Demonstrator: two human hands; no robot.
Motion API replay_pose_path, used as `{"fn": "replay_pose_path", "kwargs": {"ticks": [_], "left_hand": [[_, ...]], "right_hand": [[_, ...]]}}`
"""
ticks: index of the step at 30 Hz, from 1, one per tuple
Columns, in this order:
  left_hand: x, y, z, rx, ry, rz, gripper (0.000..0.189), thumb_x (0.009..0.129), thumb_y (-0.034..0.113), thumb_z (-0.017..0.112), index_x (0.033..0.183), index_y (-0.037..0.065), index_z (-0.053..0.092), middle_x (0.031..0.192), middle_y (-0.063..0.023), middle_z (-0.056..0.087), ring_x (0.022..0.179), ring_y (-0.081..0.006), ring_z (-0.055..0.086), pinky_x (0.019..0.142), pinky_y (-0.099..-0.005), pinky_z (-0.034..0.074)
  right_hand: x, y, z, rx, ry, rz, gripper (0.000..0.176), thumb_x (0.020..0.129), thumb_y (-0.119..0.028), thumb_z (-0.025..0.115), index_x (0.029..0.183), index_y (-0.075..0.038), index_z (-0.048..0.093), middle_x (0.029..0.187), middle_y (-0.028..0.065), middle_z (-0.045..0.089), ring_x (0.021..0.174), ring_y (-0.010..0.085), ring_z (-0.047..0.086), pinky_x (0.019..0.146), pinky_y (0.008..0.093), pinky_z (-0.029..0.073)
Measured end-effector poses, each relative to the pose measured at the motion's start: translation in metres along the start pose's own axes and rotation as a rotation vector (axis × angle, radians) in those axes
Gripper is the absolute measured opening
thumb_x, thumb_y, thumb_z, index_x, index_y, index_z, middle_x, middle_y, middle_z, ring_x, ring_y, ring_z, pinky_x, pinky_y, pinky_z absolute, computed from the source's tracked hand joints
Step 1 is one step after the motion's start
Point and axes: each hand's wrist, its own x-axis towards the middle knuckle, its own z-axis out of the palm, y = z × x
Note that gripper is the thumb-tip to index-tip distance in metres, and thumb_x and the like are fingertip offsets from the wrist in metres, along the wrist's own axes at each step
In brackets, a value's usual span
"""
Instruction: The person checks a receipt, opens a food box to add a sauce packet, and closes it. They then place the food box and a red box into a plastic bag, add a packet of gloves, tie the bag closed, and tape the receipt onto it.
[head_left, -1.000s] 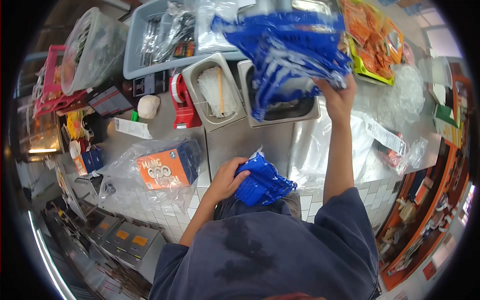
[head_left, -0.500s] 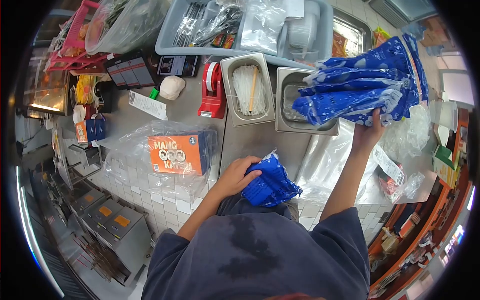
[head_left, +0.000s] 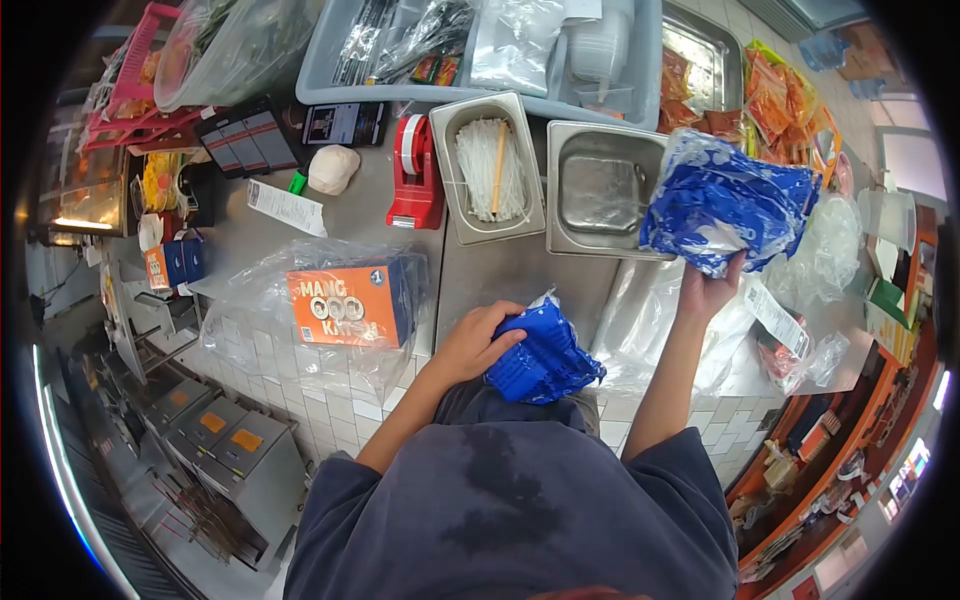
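A grey steel table (head_left: 490, 285) spans the view, its front edge just beyond the person's lap. A long pale-blue plastic tub (head_left: 400, 93) lines the far side. A large, crumpled blue-and-white plastic packet (head_left: 725, 200) is up in the right hand (head_left: 710, 292), whose fingers pinch its near edge; it overlaps the right rim of a rectangular steel pan (head_left: 600, 247). An orange-and-navy cardboard box (head_left: 345, 305) lies in clear plastic to the left. Beside the first pan stands a second deep steel pan (head_left: 500, 235) of thin white sticks. The smaller blue plastic packet (head_left: 540, 360) is at the lap, its upper left corner gripped by the left hand (head_left: 468, 345), thumb on top.

The two packets are well apart and neither is set down on the tabletop; whether either is sealed cannot be told. Bare steel runs between the box and the clear plastic sheets (head_left: 650, 310), giving the left hand room forward. The right hand has less, with bags and pan rim close by. A red tape dispenser (head_left: 415, 190) borders the sticks' pan.
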Motion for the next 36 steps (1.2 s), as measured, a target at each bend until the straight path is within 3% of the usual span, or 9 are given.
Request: {"fn": "replay_pose_path", "kwargs": {"ticks": [3, 11, 15, 20, 25, 31, 33, 35, 36], "left_hand": [[0.006, 0.007, 0.001, -0.033, -0.026, 0.018, 0.030, 0.085, 0.025, 0.054, 0.106, 0.003, 0.050, 0.098, -0.0152, 0.059, 0.091, -0.0339, 0.054, 0.079, -0.0390, 0.041], [0.012, 0.012, 0.004, -0.015, -0.040, 0.024, 0.030, 0.085, 0.025, 0.054, 0.105, 0.003, 0.050, 0.097, -0.0157, 0.059, 0.091, -0.0344, 0.055, 0.079, -0.0389, 0.042], [0.011, 0.009, 0.005, -0.045, -0.057, 0.018, 0.031, 0.085, 0.025, 0.054, 0.106, 0.002, 0.050, 0.098, -0.0165, 0.059, 0.092, -0.0343, 0.055, 0.079, -0.0383, 0.042], [0.012, 0.009, 0.003, -0.032, -0.076, 0.027, 0.031, 0.085, 0.025, 0.053, 0.107, 0.002, 0.049, 0.098, -0.0169, 0.059, 0.092, -0.0343, 0.055, 0.079, -0.0380, 0.042], [0.012, 0.014, 0.001, -0.020, -0.056, 0.035, 0.032, 0.086, 0.026, 0.053, 0.107, 0.002, 0.049, 0.098, -0.0167, 0.059, 0.092, -0.0345, 0.055, 0.079, -0.0384, 0.042], [0.006, 0.012, 0.001, 0.022, -0.091, 0.080, 0.032, 0.086, 0.028, 0.052, 0.106, 0.003, 0.050, 0.098, -0.0161, 0.059, 0.092, -0.0346, 0.055, 0.079, -0.0389, 0.042], [0.001, 0.017, -0.003, 0.025, -0.117, 0.168, 0.032, 0.086, 0.028, 0.053, 0.105, 0.003, 0.051, 0.098, -0.0155, 0.059, 0.092, -0.0335, 0.055, 0.080, -0.0382, 0.042], [-0.007, 0.019, -0.009, 0.070, -0.146, 0.217, 0.032, 0.085, 0.028, 0.053, 0.106, 0.003, 0.051, 0.098, -0.0151, 0.058, 0.092, -0.0330, 0.054, 0.080, -0.0377, 0.041], [-0.010, 0.019, -0.013, 0.109, -0.158, 0.249, 0.033, 0.085, 0.028, 0.054, 0.106, 0.004, 0.051, 0.098, -0.0147, 0.058, 0.092, -0.0324, 0.054, 0.081, -0.0371, 0.041]], "right_hand": [[-0.004, 0.009, -0.001, 0.003, 0.055, -0.018, 0.043, 0.085, -0.019, 0.055, 0.121, 0.001, 0.044, 0.125, 0.0154, 0.046, 0.116, 0.0304, 0.042, 0.102, 0.0479, 0.029], [-0.011, 0.005, 0.019, 0.075, 0.013, 0.050, 0.037, 0.088, -0.019, 0.050, 0.120, 0.000, 0.044, 0.119, 0.0133, 0.050, 0.110, 0.0277, 0.047, 0.095, 0.0468, 0.036], [-0.013, 0.005, 0.046, -0.465, 0.226, -0.098, 0.034, 0.089, -0.013, 0.049, 0.119, 0.001, 0.043, 0.119, 0.0134, 0.050, 0.111, 0.0263, 0.048, 0.096, 0.0439, 0.037], [-0.012, 0.007, 0.042, -0.363, 0.243, 0.011, 0.036, 0.089, -0.013, 0.048, 0.121, 0.003, 0.042, 0.121, 0.0145, 0.048, 0.113, 0.0279, 0.046, 0.097, 0.0440, 0.034], [-0.017, 0.015, 0.045, -0.385, 0.201, -0.035, 0.036, 0.089, -0.015, 0.048, 0.121, 0.002, 0.042, 0.122, 0.0142, 0.048, 0.114, 0.0284, 0.045, 0.099, 0.0448, 0.033], [-0.052, -0.016, 0.061, -0.154, 0.013, 0.034, 0.035, 0.089, -0.019, 0.048, 0.118, 0.001, 0.046, 0.121, 0.0146, 0.050, 0.113, 0.0278, 0.046, 0.099, 0.0450, 0.033], [-0.074, -0.029, 0.058, 0.063, -0.217, 0.136, 0.038, 0.089, -0.020, 0.049, 0.120, 0.002, 0.045, 0.122, 0.0162, 0.050, 0.115, 0.0279, 0.045, 0.102, 0.0456, 0.030], [-0.101, -0.045, 0.040, 0.163, -0.208, 0.107, 0.035, 0.089, -0.017, 0.046, 0.119, 0.002, 0.046, 0.121, 0.0158, 0.050, 0.115, 0.0274, 0.045, 0.102, 0.0440, 0.030], [-0.115, -0.053, 0.029, 0.319, -0.204, 0.227, 0.034, 0.088, -0.020, 0.048, 0.112, 0.003, 0.049, 0.116, 0.0157, 0.052, 0.098, 0.0242, 0.056, 0.084, 0.0371, 0.047]]}}
